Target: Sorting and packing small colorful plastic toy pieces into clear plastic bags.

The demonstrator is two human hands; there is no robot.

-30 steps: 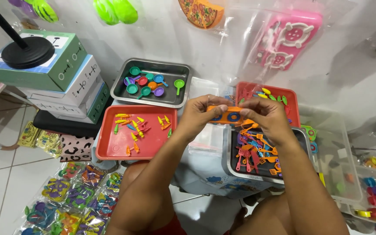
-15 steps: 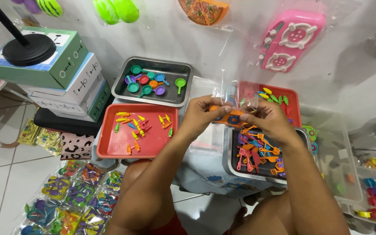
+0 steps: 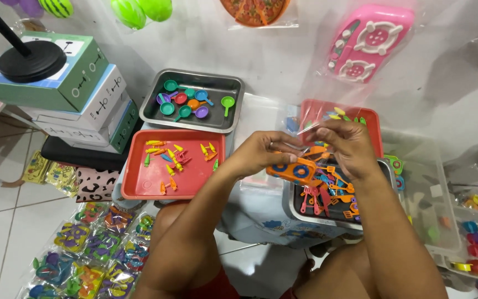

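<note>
1. Both hands have dropped lower toward the grey tray (image 3: 297, 207) since earlier.
2. Left hand (image 3: 261, 152) and right hand (image 3: 347, 147) pinch a clear bag (image 3: 305, 133).
3. An orange toy stove (image 3: 291, 170) with blue burners hangs inside, over the tray's edge.

Orange toy stove (image 3: 293, 170) w/ blue rings, held over grey tray (image 3: 294, 206) of orange, pink & blue utensils. Red tray (image 3: 145, 184): orange, yellow, green bits. Steel tray (image 3: 151, 111): teal, purple, red, green pans. Pink stove (image 3: 369, 40) w/ white burners on white wall. Green-white boxes (image 3: 84, 94) at left.
</note>
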